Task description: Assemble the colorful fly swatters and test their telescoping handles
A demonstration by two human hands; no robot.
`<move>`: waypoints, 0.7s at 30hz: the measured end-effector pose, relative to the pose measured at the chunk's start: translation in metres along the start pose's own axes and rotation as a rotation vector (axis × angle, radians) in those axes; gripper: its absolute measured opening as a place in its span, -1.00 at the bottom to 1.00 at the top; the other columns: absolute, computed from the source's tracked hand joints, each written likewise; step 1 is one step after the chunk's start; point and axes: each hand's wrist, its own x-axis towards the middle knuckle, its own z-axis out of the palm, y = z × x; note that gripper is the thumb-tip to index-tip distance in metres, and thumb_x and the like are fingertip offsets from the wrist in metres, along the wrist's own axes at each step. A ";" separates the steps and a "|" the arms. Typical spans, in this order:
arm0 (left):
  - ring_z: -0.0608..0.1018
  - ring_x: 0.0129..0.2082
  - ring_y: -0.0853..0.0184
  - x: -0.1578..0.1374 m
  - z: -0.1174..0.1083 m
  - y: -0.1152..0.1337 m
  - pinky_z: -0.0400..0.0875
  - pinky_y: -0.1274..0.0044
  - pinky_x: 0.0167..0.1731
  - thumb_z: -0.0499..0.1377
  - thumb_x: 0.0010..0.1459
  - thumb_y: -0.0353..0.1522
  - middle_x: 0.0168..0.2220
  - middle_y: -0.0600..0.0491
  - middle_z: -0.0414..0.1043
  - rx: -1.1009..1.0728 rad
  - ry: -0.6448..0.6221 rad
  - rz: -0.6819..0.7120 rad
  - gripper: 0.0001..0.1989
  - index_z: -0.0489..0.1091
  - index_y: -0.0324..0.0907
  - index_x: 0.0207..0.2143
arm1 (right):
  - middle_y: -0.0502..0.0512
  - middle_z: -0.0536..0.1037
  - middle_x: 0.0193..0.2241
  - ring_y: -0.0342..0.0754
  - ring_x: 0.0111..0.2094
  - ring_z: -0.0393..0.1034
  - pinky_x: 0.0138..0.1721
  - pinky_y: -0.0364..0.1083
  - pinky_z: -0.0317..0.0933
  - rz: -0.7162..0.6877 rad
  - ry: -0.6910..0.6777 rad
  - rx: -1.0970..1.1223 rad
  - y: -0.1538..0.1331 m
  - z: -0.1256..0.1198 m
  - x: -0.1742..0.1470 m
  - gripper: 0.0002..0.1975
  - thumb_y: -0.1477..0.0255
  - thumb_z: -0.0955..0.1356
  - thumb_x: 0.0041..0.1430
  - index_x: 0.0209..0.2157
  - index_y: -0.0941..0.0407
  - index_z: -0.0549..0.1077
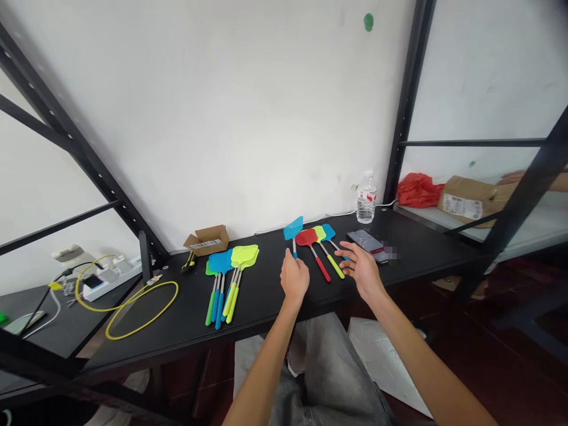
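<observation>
My left hand [294, 278] is closed round the handle of a blue fly swatter [293, 229], whose head stands tilted up above the table. Over the table to the right, my right hand [359, 267] has its fingers apart and holds nothing. Between the hands lie a red fly swatter [307, 238], a yellow-green fly swatter [331, 258] and another blue fly swatter [328, 231]; my right fingers partly cover that blue one's handle. Farther left, several green, blue and yellow-green swatters [220, 261] lie overlapped in a group, handles toward me.
A phone [367, 244] lies right of the swatters, with a water bottle [366, 198] behind it. An open cardboard box [207, 239] stands at the back left, near a yellow cable loop [176, 290]. Black rack posts [406, 89] rise from the black table [426, 242].
</observation>
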 end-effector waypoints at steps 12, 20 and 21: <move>0.52 -0.06 0.09 -0.011 0.006 -0.007 0.38 0.36 -0.16 -0.07 0.30 -0.17 0.02 -0.14 0.38 0.277 -0.211 0.221 -0.54 0.29 -0.13 0.15 | 0.16 0.62 -0.36 -0.16 -0.60 0.38 -0.66 -0.21 0.17 0.001 -0.019 -0.013 0.005 0.004 0.000 -0.64 0.15 0.37 0.07 -0.24 0.13 0.55; 0.55 -0.14 0.12 -0.004 -0.087 -0.078 0.37 0.41 -0.21 0.04 0.24 -0.19 -0.03 -0.13 0.43 0.625 0.091 0.133 -0.67 0.43 -0.14 -0.06 | 0.20 0.62 -0.37 -0.16 -0.61 0.37 -0.67 -0.21 0.16 0.011 -0.027 -0.029 0.011 0.005 0.000 -0.63 0.16 0.40 0.04 -0.27 0.17 0.57; 0.55 -0.16 0.09 -0.002 -0.099 -0.089 0.37 0.38 -0.22 0.05 0.23 -0.17 -0.04 -0.14 0.44 0.692 0.112 0.075 -0.67 0.44 -0.16 -0.10 | 0.20 0.61 -0.37 -0.16 -0.61 0.37 -0.67 -0.22 0.16 0.016 -0.030 -0.038 0.012 0.006 0.000 -0.63 0.16 0.39 0.04 -0.27 0.17 0.58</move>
